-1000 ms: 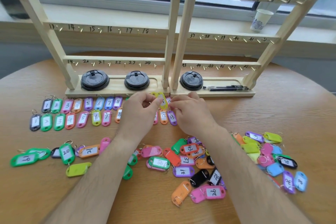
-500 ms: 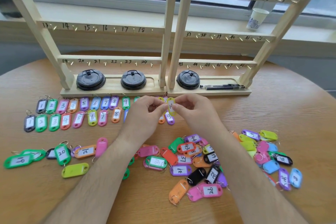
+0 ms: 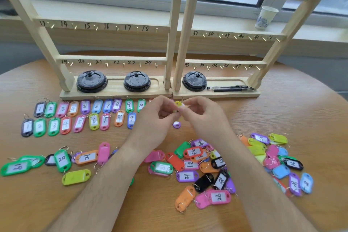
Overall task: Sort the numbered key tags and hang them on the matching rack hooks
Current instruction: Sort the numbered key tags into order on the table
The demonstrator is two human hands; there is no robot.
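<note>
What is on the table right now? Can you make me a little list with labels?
Hands: left hand and right hand both pinch a yellow tag
Sorted rows: two rows of numbered tags, left, before the rack
Pile: mixed tags, nearer the person
Rack: wooden, numbered hooks, none visibly holding a tag
Rack base: three black lids, pens
Windowsill: paper cup

Racks (image 3: 169,88) at the worktop's (image 3: 301,118) back, sorted tag rows (image 3: 79,117) before them at left, loose tags (image 3: 207,167) nearer, right.
</note>
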